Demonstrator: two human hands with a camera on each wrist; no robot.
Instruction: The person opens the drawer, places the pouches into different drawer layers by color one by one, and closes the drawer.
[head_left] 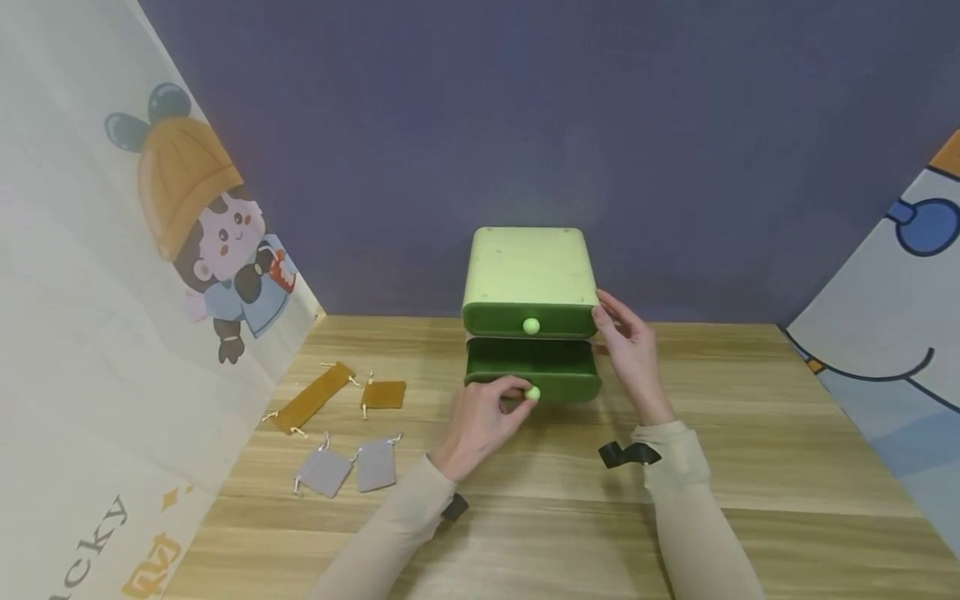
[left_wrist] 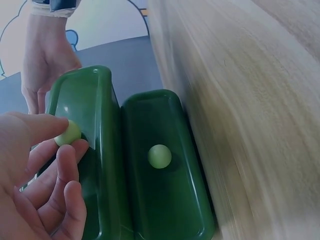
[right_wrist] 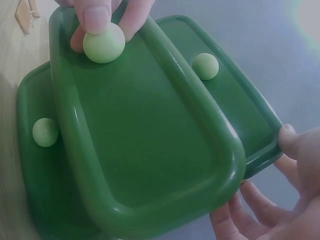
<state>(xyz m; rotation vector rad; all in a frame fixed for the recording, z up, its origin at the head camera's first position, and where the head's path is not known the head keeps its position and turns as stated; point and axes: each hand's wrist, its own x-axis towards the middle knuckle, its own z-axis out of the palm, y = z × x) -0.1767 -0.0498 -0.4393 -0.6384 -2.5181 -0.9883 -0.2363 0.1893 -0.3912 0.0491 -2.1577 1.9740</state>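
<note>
A small cabinet (head_left: 532,267) with a light green top and dark green drawers stands against the back wall. Its middle drawer (right_wrist: 150,125) is pulled out toward me, and its visible inside looks bare in the head view. My left hand (head_left: 480,421) pinches the round light green knob (left_wrist: 69,134) of that drawer between thumb and fingers. At the cabinet's right side, my right hand (head_left: 633,354) rests with its thumb at the front corner of the top drawer (right_wrist: 240,100) and its fingers along the side. Both the top drawer and the bottom drawer (left_wrist: 160,200) are pushed in.
On the wooden table (head_left: 750,467) to the left lie two brown drawstring pouches, one long (head_left: 315,398) and one short (head_left: 384,394). Nearer me are two grey drawstring pouches (head_left: 325,471). A dark wall (head_left: 390,167) rises behind, with printed panels on both sides.
</note>
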